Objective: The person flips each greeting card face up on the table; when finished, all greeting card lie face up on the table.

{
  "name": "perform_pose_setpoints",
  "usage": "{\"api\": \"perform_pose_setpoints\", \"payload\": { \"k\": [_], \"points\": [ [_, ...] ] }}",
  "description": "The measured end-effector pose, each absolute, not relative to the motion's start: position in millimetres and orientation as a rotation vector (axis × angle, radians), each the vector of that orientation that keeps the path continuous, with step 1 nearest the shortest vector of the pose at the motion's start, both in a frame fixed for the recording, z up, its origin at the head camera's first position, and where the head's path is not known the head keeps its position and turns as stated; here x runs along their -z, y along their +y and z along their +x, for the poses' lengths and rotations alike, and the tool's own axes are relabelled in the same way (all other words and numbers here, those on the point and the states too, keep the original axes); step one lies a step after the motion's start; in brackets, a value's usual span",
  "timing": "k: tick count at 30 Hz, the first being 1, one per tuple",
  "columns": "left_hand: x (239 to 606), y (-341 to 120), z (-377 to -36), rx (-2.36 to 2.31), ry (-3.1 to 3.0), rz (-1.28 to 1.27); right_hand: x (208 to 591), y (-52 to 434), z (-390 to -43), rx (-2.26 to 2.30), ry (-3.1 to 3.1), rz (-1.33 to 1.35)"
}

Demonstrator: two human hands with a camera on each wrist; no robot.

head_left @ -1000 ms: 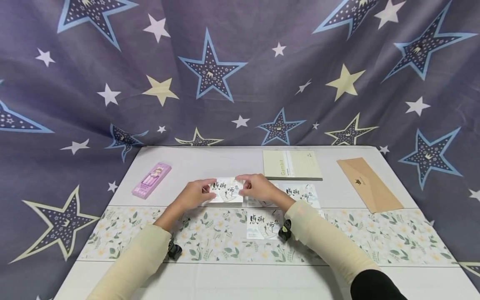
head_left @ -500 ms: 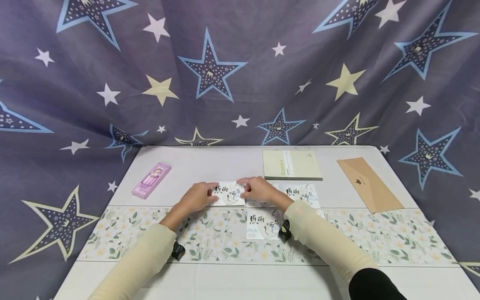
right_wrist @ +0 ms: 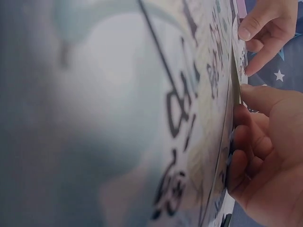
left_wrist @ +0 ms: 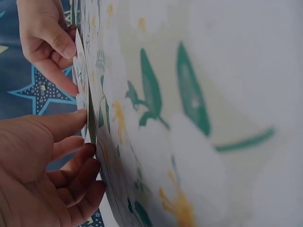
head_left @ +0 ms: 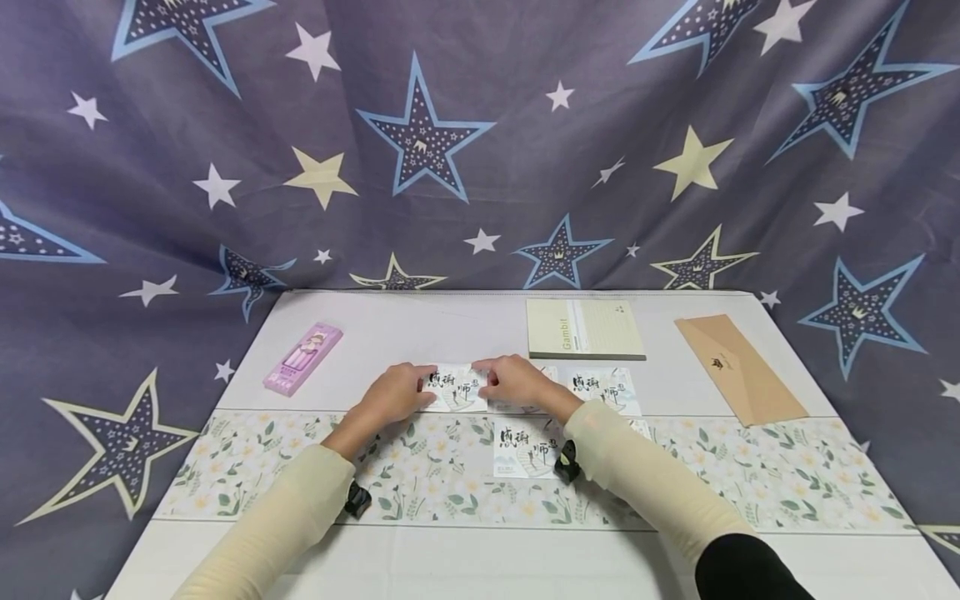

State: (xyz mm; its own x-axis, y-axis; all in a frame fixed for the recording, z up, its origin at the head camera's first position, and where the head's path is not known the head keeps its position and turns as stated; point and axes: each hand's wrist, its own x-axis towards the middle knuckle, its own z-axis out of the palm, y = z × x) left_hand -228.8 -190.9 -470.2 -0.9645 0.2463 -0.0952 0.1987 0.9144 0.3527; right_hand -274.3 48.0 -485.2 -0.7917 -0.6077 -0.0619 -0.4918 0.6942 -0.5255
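A white card with black brush lettering [head_left: 454,389] lies level, low over the table, between my two hands. My left hand [head_left: 396,392] pinches its left edge, thumb on the upper face in the left wrist view. On the opposite edge, my right hand [head_left: 517,381] grips the card between thumb and fingers, seen also in the right wrist view. A slight gap shows under the card [left_wrist: 81,71]. Matching cards lie to the right: one in front [head_left: 525,450], one at the back right [head_left: 603,389], and others partly hidden by my right hand and forearm.
Behind the cards lies a pale green notebook [head_left: 585,329]. A brown paper envelope [head_left: 738,369] is at the right, and a purple box [head_left: 303,358] at the left. A flowered strip [head_left: 300,467] crosses the white table. A starry curtain [head_left: 480,167] hangs behind.
Over the second, the card has shifted slightly right and toward me, lowered close to the table, my left hand moving with it. In the last half second both hands have hardly moved.
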Motion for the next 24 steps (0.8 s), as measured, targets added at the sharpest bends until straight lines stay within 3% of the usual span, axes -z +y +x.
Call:
{"api": "perform_pose_setpoints", "payload": {
  "k": [16,24],
  "points": [
    [466,-189,-229,-0.372,2.94,0.325,480,53,-273,0.721,2.632,-0.909],
    [443,-191,-233,-0.428,3.002,0.397,451,75,-275,0.753,2.659,-1.02]
  ]
}}
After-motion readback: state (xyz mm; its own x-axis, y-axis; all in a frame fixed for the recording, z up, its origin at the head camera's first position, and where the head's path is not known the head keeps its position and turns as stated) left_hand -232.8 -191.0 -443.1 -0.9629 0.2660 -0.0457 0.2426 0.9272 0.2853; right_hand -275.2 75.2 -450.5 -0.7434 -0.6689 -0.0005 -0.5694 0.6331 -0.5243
